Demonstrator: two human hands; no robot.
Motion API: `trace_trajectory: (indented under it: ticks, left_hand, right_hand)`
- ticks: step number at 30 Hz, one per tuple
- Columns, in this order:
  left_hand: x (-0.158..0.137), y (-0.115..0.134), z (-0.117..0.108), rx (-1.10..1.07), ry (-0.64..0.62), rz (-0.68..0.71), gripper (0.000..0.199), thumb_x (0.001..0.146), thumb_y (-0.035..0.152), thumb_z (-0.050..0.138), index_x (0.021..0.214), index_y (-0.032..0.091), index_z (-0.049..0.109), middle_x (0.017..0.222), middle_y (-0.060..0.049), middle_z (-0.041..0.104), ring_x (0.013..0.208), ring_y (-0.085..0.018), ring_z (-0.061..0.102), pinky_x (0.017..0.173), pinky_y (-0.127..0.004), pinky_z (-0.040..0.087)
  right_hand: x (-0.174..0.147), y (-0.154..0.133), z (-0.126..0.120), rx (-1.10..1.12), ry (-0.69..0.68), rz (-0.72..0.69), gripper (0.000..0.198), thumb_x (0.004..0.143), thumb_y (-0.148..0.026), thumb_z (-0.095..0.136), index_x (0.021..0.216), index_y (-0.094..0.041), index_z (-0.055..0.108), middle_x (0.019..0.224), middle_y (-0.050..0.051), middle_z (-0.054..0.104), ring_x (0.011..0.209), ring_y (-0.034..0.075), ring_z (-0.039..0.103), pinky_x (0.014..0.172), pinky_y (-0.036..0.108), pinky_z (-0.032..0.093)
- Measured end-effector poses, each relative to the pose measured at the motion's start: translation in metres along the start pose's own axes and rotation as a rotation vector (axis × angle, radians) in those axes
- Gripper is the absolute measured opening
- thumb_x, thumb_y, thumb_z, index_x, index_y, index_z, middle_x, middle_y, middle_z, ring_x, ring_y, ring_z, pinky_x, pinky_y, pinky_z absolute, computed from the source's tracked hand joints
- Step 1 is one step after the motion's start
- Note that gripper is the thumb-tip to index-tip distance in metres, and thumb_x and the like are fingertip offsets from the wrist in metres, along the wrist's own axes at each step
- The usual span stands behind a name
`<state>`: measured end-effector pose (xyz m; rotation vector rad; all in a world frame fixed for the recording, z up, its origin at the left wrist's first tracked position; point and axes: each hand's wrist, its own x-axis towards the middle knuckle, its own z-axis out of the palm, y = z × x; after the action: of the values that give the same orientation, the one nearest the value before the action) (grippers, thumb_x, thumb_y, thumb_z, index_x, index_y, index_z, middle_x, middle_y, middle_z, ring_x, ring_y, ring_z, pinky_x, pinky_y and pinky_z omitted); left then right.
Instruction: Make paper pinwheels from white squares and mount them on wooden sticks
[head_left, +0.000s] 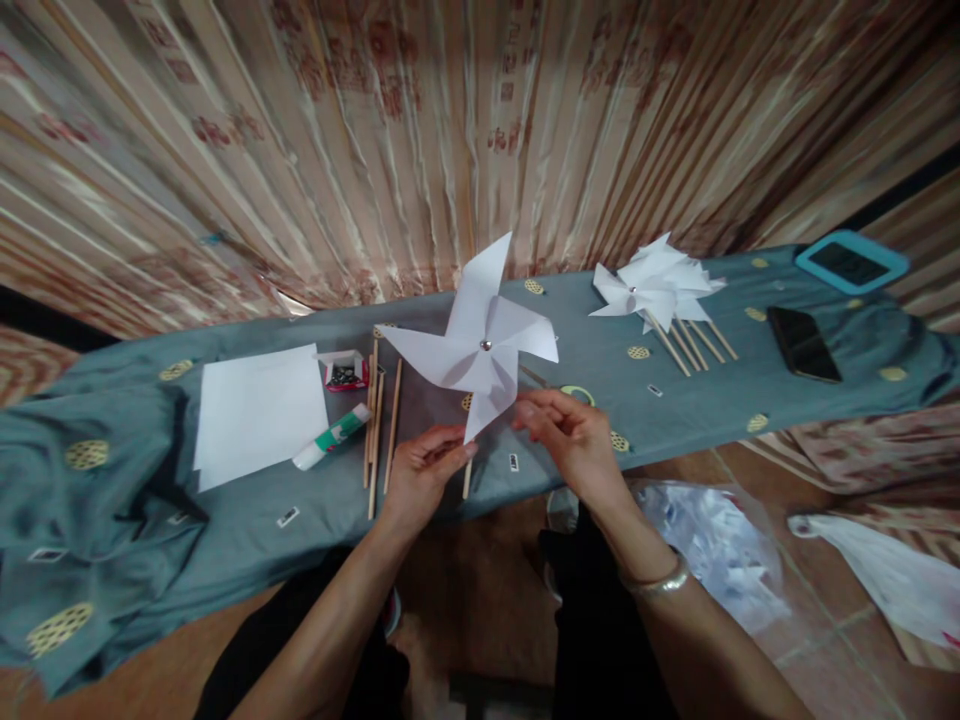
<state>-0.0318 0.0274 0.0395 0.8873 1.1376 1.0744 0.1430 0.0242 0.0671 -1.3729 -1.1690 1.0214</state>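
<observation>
A white paper pinwheel [469,368] with a silver pin at its centre is held up over the middle of the table. My left hand [429,470] is closed at its lower blade and wooden stick; the stick's lower end shows beside my thumb. My right hand [566,435] is beside the pinwheel's right side, fingers curled together with the tips close to the blade edge. Whether they grip anything is hidden. Behind that hand, green-handled scissors [579,393] lie on the cloth.
Left lie white paper sheets [259,410], a glue stick [331,437], a red box of pins [346,371] and several wooden sticks [392,428]. Right are several pinwheels [660,280], a black phone [804,343] and a blue-framed device [851,262]. A plastic bag of paper scraps [712,545] is on the floor.
</observation>
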Motion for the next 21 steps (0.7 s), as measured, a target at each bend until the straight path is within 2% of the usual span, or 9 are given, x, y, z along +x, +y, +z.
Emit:
trace_trajectory:
  ticks: [5,8,10,12,17,21]
  left_hand:
    - [-0.002,0.004,-0.001,0.012,-0.007,-0.030,0.025,0.052,0.033,0.085,0.071,0.018,0.076,0.076,-0.003,0.076,0.073,-0.016,0.065,0.077,-0.028,0.052]
    - [-0.003,0.003,-0.001,-0.007,-0.030,-0.064,0.026,0.051,0.032,0.086,0.071,0.018,0.076,0.075,-0.003,0.076,0.073,-0.016,0.065,0.077,-0.028,0.052]
    - [-0.003,0.002,-0.001,-0.024,-0.043,-0.083,0.028,0.050,0.031,0.087,0.071,0.017,0.076,0.073,-0.003,0.075,0.070,-0.015,0.065,0.075,-0.028,0.052]
    - [-0.003,0.000,0.000,-0.031,-0.049,-0.087,0.029,0.048,0.031,0.088,0.069,0.017,0.076,0.071,-0.002,0.074,0.067,-0.015,0.064,0.072,-0.028,0.052]
    - [-0.004,0.001,-0.001,-0.014,-0.069,-0.076,0.028,0.048,0.033,0.088,0.068,0.017,0.076,0.069,-0.002,0.073,0.065,-0.014,0.063,0.068,-0.026,0.051]
    - [-0.004,0.004,-0.002,-0.012,-0.087,-0.070,0.026,0.051,0.032,0.086,0.072,0.017,0.077,0.075,-0.003,0.075,0.071,-0.016,0.065,0.073,-0.027,0.052]
  right_hand:
    - [0.011,-0.001,-0.026,-0.097,0.292,-0.175,0.021,0.078,-0.040,0.070,0.085,-0.020,0.070,0.064,-0.001,0.067,0.058,0.012,0.059,0.061,0.026,0.046]
    - [0.016,0.001,-0.037,-0.192,0.395,-0.251,0.028,0.078,-0.037,0.071,0.101,-0.021,0.068,0.083,0.003,0.072,0.071,0.015,0.064,0.073,0.031,0.050]
    - [0.018,0.002,-0.040,-0.240,0.408,-0.283,0.037,0.078,-0.036,0.071,0.112,-0.022,0.064,0.101,0.006,0.073,0.081,0.016,0.065,0.082,0.034,0.051]
    - [0.020,0.002,-0.041,-0.241,0.382,-0.285,0.041,0.078,-0.036,0.071,0.116,-0.023,0.062,0.107,0.007,0.072,0.087,0.018,0.065,0.086,0.036,0.051]
    - [0.021,0.007,-0.037,-0.137,0.338,-0.221,0.035,0.075,-0.036,0.074,0.106,-0.022,0.067,0.085,0.003,0.073,0.075,0.016,0.065,0.077,0.032,0.052]
    - [0.020,0.009,-0.033,-0.053,0.293,-0.156,0.034,0.073,-0.036,0.076,0.102,-0.021,0.068,0.078,0.000,0.072,0.069,0.014,0.063,0.072,0.030,0.050]
